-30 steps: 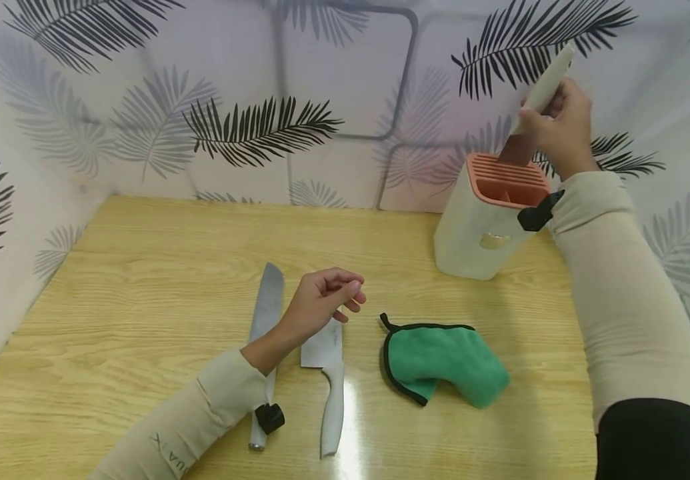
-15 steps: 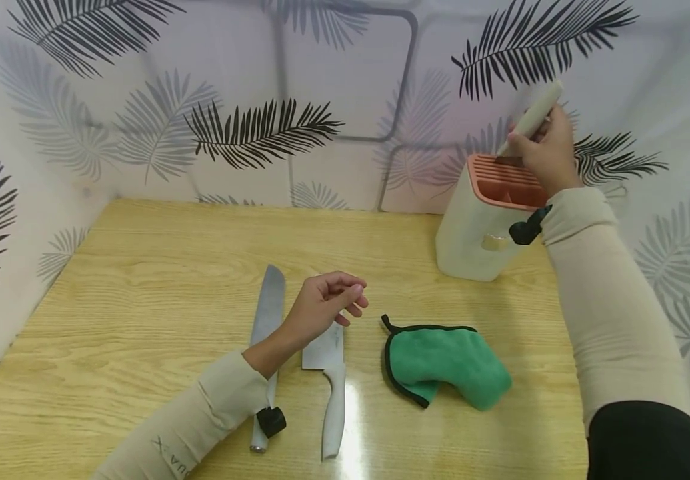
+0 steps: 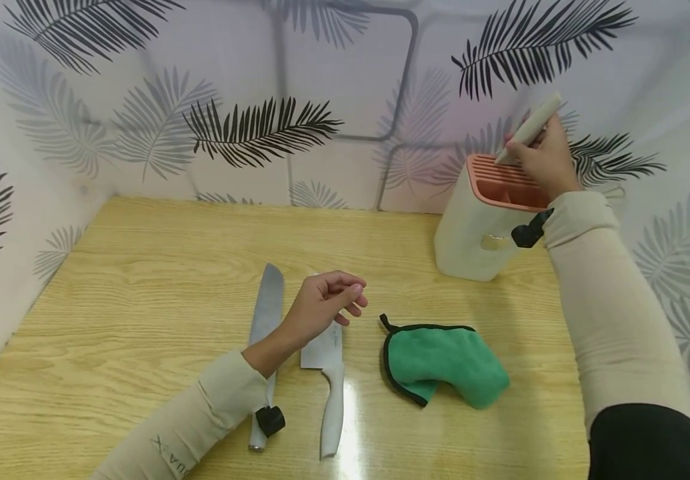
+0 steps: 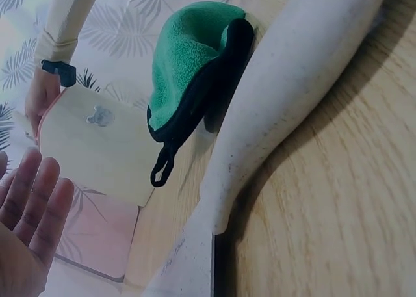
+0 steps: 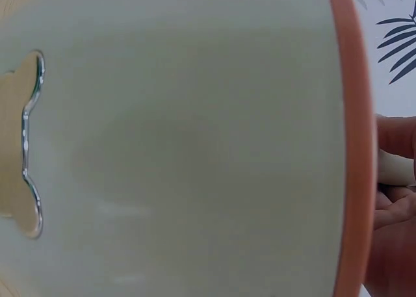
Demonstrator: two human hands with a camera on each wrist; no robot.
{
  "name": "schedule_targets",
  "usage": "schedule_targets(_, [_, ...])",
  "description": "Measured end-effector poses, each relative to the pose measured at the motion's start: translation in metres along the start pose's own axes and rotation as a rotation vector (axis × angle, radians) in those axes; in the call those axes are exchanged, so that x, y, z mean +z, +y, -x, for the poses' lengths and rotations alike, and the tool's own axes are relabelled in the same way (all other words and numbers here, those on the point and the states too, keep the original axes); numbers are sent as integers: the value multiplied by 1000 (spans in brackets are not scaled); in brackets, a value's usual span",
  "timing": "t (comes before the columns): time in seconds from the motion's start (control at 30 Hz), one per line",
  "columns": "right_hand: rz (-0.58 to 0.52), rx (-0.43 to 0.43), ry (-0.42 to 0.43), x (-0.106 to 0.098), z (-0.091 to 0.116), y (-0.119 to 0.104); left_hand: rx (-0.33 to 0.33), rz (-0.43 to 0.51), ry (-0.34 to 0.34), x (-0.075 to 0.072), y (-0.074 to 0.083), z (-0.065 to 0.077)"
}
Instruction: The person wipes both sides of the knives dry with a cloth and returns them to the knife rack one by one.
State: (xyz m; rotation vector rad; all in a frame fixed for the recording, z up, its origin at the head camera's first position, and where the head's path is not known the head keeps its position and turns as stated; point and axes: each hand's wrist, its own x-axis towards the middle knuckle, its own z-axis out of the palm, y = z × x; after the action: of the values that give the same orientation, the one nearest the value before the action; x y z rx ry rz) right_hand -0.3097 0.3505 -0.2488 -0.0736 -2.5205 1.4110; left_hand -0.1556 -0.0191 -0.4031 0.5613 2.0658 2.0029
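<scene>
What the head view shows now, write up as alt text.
A person's right hand grips a pale handle at the slotted orange top of a white holder. The left hand hovers over a broad knife lying between a longer knife and a green cloth on a wooden table.

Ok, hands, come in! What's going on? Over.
Right hand grips knife at block, blade hidden. Left hand holds nothing, near cleaver. Cloth apart from block; nothing visibly blocking.

My right hand (image 3: 545, 157) lower than a second ago, pale handle (image 3: 533, 128) down with it between thumb and fingers, blade — bared below the fingertips then — now lost to my remote view, orange slotted top (image 3: 490, 170) nearer beneath them.
</scene>
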Motion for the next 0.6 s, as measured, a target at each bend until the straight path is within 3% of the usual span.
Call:
schedule_targets(0.23, [-10,29,-2,-7,7,-4,-5,-5,-6,2,-1,0])
schedule_targets(0.6, [125,89,83,-20,19,-9,2,-4,-7,6,3,-1])
